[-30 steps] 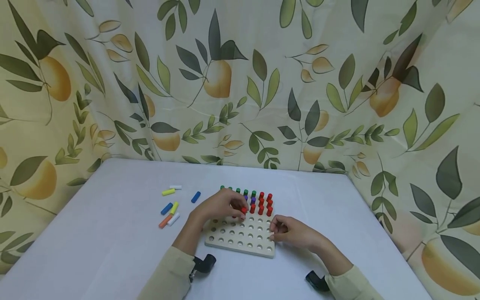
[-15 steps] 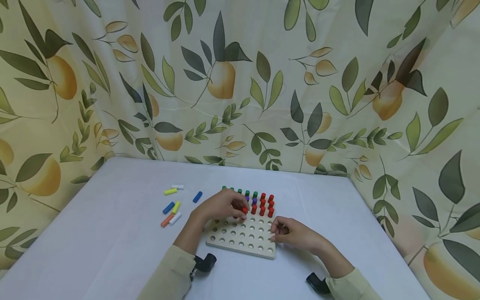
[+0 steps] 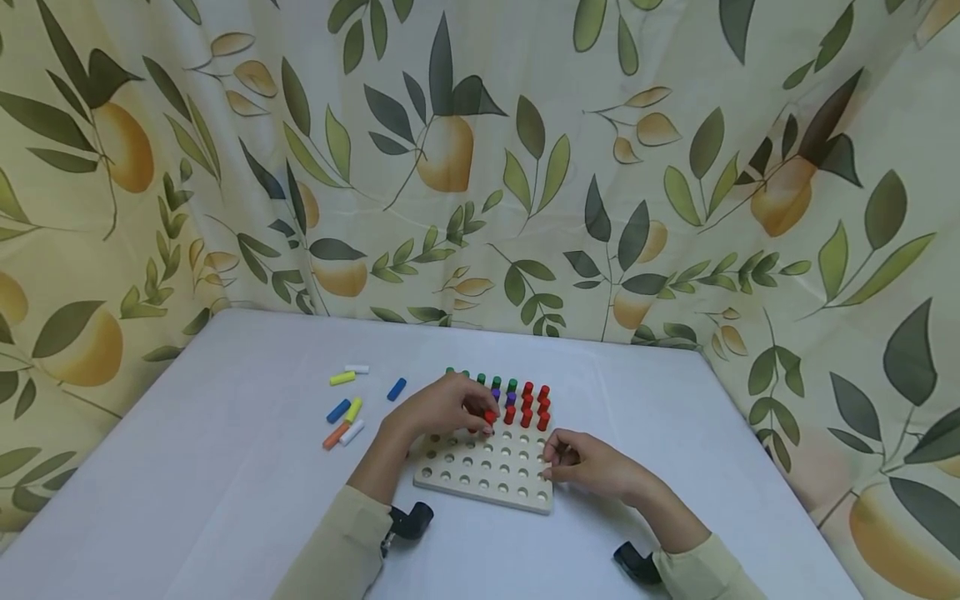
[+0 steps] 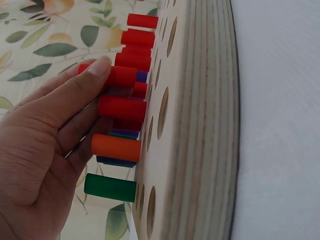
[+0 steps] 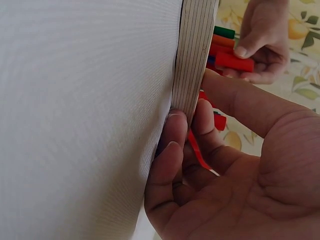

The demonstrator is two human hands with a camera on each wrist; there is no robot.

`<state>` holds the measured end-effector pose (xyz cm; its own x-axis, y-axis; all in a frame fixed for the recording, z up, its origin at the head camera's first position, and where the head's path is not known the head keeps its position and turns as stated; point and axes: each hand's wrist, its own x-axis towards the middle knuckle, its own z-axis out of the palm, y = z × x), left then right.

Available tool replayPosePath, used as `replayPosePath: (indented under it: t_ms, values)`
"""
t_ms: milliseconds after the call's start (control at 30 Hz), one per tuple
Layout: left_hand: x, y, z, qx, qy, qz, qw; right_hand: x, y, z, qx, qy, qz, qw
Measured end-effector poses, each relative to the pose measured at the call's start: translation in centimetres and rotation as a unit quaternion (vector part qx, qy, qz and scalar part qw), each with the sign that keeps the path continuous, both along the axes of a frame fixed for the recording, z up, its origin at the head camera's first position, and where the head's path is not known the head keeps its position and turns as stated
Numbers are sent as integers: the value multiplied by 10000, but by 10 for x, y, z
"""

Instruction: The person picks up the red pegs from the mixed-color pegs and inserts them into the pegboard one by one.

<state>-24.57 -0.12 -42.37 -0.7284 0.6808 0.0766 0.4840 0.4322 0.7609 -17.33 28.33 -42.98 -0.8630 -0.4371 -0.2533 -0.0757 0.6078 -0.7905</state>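
Observation:
A pale wooden pegboard [image 3: 480,485] lies on the table, with green, purple and red pegs standing in its far rows and bare holes in the nearer ones. Over the middle of it, my left hand [image 3: 438,407] pinches a red peg [image 4: 121,76] between thumb and fingers; whether its end is in a hole is hard to tell. Close by, an orange peg [image 4: 116,147] and a green peg [image 4: 110,187] stand in the board. My right hand [image 3: 592,463] holds the board's right edge, thumb by the upper face and curled fingers against the side [image 5: 192,65].
Loose pegs lie left of the board: a blue peg [image 3: 397,389] nearest it, a yellow peg [image 3: 342,377], a white peg [image 3: 352,432] and an orange peg [image 3: 335,436] among them. A patterned curtain [image 3: 480,167] hangs behind the white table [image 3: 247,467].
The head view has shifted slightly. Both hands stay in nearly the same places, the left still pinching the red peg and the right at the board's edge.

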Motion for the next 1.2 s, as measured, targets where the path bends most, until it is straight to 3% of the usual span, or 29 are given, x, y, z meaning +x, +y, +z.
replayPosePath:
  t_ms: [300,1200]
  values:
    - [0,4,3,-233,88,2,9997,0,0,2,3,14,-16,10000]
    - [2,8,2,-346,269,2,9990,0,-1,0,-135,-40,-18,9999]
